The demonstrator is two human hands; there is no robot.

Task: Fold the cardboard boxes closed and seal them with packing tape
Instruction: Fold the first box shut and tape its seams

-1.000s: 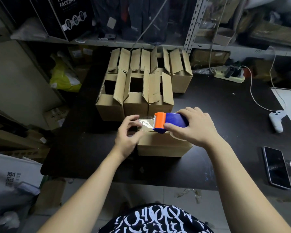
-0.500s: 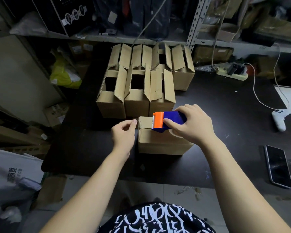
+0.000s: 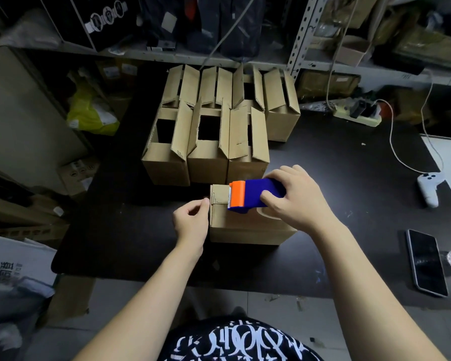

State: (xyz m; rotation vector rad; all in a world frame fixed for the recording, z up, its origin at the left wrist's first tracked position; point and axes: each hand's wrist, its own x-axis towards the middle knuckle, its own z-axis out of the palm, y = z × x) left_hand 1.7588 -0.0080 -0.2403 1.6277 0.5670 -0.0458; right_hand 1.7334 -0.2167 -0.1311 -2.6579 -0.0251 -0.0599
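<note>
A cluttered storeroom with metal shelving [image 3: 301, 29] backs a black table [image 3: 336, 162]. Behind the closed cardboard box [image 3: 245, 227], a cluster of open-flapped boxes [image 3: 214, 126] stands on that table. On the closed box's top, the right hand [image 3: 294, 196] clamps the blue-and-orange tape dispenser [image 3: 253, 195]. At the box's left end, the left hand [image 3: 192, 221] pinches thumb and fingers together against the edge. Right of the box lie a smartphone [image 3: 426, 261] and a white game controller [image 3: 428, 187].
</note>
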